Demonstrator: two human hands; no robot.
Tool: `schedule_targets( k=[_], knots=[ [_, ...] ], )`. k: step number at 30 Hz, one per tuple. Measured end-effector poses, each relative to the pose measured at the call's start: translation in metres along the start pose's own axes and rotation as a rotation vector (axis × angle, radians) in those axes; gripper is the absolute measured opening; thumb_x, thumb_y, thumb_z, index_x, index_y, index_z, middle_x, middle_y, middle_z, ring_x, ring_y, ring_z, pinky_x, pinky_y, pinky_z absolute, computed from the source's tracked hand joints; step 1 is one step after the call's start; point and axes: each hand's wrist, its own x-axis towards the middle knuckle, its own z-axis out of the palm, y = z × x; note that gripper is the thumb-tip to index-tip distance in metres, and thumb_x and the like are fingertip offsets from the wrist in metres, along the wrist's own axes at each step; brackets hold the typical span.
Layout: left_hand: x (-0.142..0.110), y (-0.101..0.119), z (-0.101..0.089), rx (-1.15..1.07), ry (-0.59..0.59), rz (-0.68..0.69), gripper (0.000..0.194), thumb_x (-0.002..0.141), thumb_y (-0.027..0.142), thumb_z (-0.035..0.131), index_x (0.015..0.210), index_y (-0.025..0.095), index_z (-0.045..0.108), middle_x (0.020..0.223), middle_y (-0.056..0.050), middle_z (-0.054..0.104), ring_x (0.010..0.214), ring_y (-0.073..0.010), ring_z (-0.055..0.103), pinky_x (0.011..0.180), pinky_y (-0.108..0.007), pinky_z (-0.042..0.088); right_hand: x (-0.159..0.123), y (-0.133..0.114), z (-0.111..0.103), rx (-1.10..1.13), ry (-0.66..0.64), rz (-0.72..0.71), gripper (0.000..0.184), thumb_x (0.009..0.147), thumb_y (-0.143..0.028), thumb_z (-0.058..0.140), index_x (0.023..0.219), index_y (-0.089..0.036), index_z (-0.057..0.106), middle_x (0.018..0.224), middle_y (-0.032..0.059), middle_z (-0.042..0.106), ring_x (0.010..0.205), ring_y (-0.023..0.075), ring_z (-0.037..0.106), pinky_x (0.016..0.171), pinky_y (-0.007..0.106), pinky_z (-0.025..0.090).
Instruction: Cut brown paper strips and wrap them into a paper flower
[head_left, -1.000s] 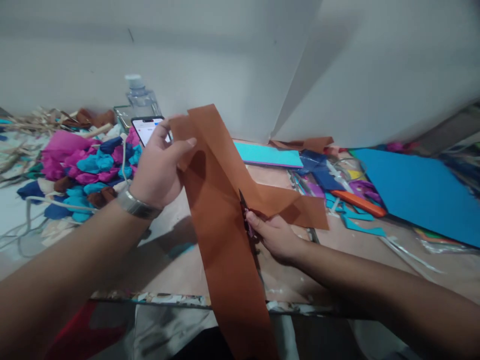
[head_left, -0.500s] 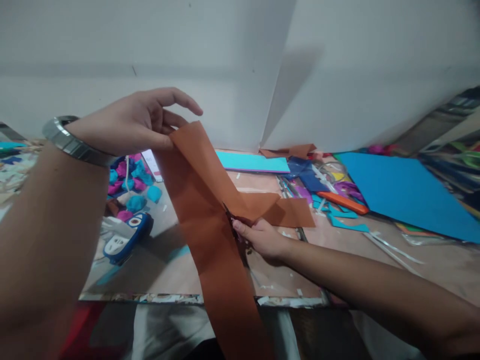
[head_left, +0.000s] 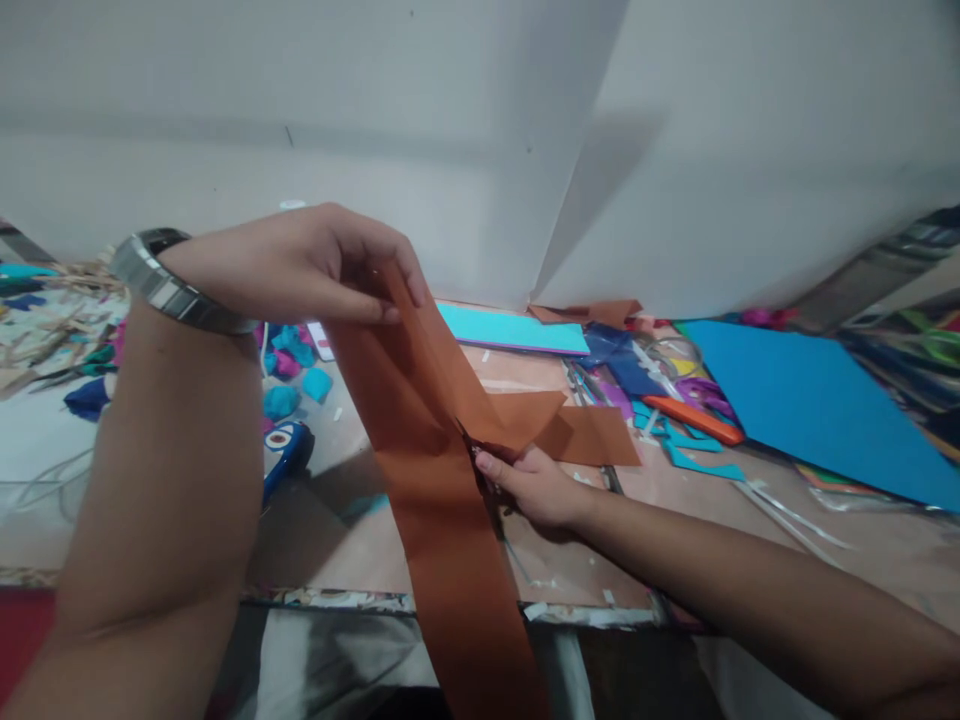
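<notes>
A long sheet of brown-orange paper (head_left: 442, 520) hangs from my left hand (head_left: 322, 265) and drops past the table's front edge. The thumb and fingers of that hand pinch its upper part, which folds over between them. My right hand (head_left: 536, 490) grips a pair of scissors (head_left: 471, 440), their dark blades at the cut in the middle of the sheet. My fingers hide most of the handles. To the right of the cut, a flap of the same paper (head_left: 529, 415) sticks out over another brown-orange piece (head_left: 607, 435) on the table.
A blue sheet (head_left: 817, 400) lies at the right, near an orange cutter (head_left: 694, 418) and blue scraps (head_left: 701, 460). Behind the work rests a light-blue strip (head_left: 514, 328) by the white wall (head_left: 375, 120). Crumpled blue and pink balls (head_left: 281, 400) and a blue case (head_left: 289, 455) sit left.
My left hand has shifted right and slightly down along the paper, its fingers now closed over the fold. My right hand still holds the scissors at the cut. The view has turned a little.
</notes>
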Motion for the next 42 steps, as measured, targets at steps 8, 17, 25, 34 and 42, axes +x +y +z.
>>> schedule_targets(
  k=[8,17,25,34,42],
  knots=[
    [-0.001,-0.007,0.007,-0.106,0.054,-0.077,0.021,0.091,0.037,0.073,0.098,0.018,0.078,0.103,-0.006,0.080,0.090,-0.0197,0.072,0.084,-0.034,0.060,-0.001,-0.002,0.000,0.030,0.040,0.061,0.064,0.066,-0.076,0.085,0.084,-0.018,0.065,0.065,-0.0042,0.055,0.056,0.0093,0.044,0.052,0.024,0.031],
    [-0.004,-0.004,0.010,-0.288,0.044,-0.148,0.043,0.083,0.027,0.079,0.124,0.021,0.065,0.122,-0.010,0.076,0.098,-0.0274,0.075,0.075,-0.038,0.061,-0.003,0.009,-0.008,-0.065,0.070,0.041,0.061,0.078,-0.075,0.077,0.093,-0.017,0.068,0.065,-0.0029,0.057,0.053,0.0093,0.045,0.047,0.022,0.032],
    [-0.006,0.007,0.005,-0.049,0.002,0.024,0.021,0.086,0.020,0.066,0.106,0.021,0.074,0.119,-0.004,0.074,0.090,-0.0213,0.070,0.071,-0.030,0.054,-0.003,0.012,-0.012,-0.141,0.063,-0.009,0.059,0.082,-0.075,0.073,0.087,-0.017,0.066,0.063,-0.0029,0.055,0.052,0.0095,0.044,0.046,0.022,0.034],
    [-0.005,0.001,0.010,-0.131,0.158,0.006,0.040,0.082,0.023,0.075,0.114,0.020,0.052,0.095,0.003,0.053,0.069,-0.0021,0.049,0.078,-0.033,0.049,-0.003,0.013,-0.009,0.116,0.080,-0.099,0.047,0.085,-0.053,0.083,0.124,-0.028,0.074,0.122,0.0071,0.075,0.107,0.0219,0.070,0.093,0.035,0.057],
    [-0.005,0.009,0.007,-0.079,0.092,0.044,0.014,0.088,0.020,0.068,0.099,0.017,0.076,0.102,-0.003,0.076,0.091,-0.0183,0.070,0.080,-0.029,0.052,-0.001,0.006,-0.005,0.067,0.147,-0.141,0.052,0.079,-0.057,0.085,0.116,-0.022,0.074,0.106,0.0079,0.076,0.114,0.0265,0.068,0.090,0.037,0.059]
  ],
)
